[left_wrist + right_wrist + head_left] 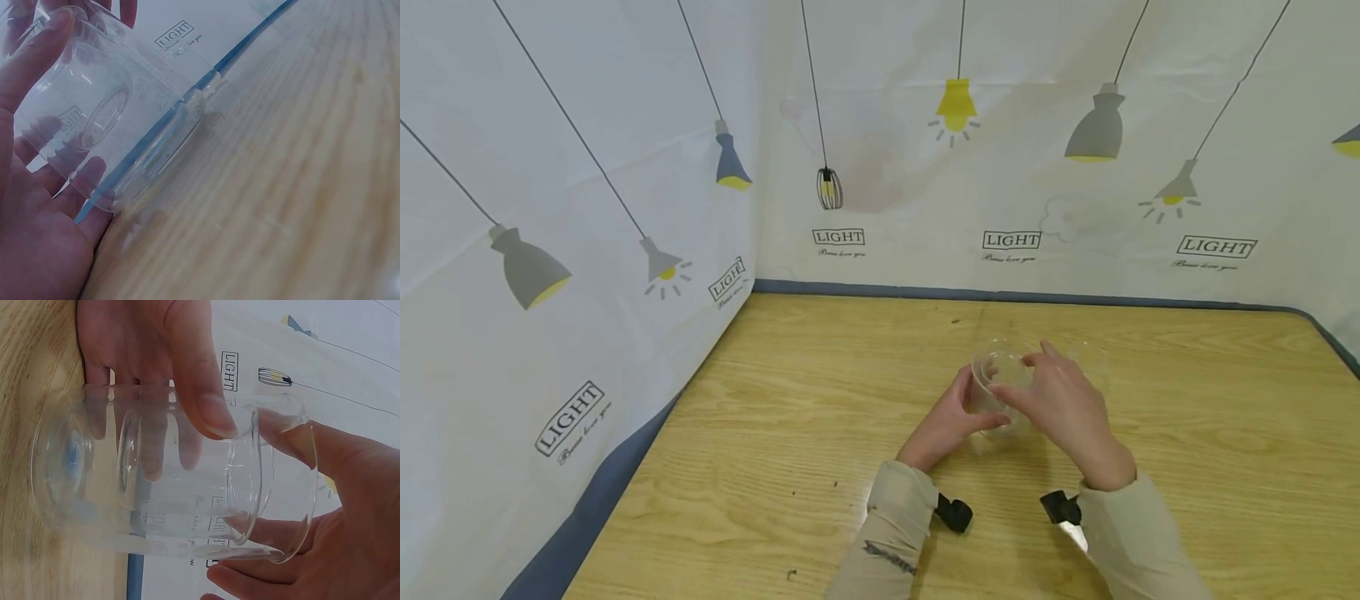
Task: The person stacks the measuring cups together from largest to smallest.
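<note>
A large clear glass beaker [100,509] is upright, with a smaller clear glass vessel [194,509] inside its upper part. My left hand [947,421] grips the large beaker from the side, thumb in front and fingers behind. From above, my right hand [1067,408] reaches into the mouth and pinches the small vessel's rim between thumb and fingers. In the right wrist view, a gap separates the small vessel's bottom from the large beaker's base. Faint printed marks show on the glass in the left wrist view. Whether the large beaker's base touches the table cannot be told.
Another faint clear glass object [1088,357] stands just behind the right hand, partly hidden. The wood-grain table [775,400] meets a white lamp-print curtain [895,150] with a blue lower edge at the back and left. Black straps [953,512] hang at both wrists.
</note>
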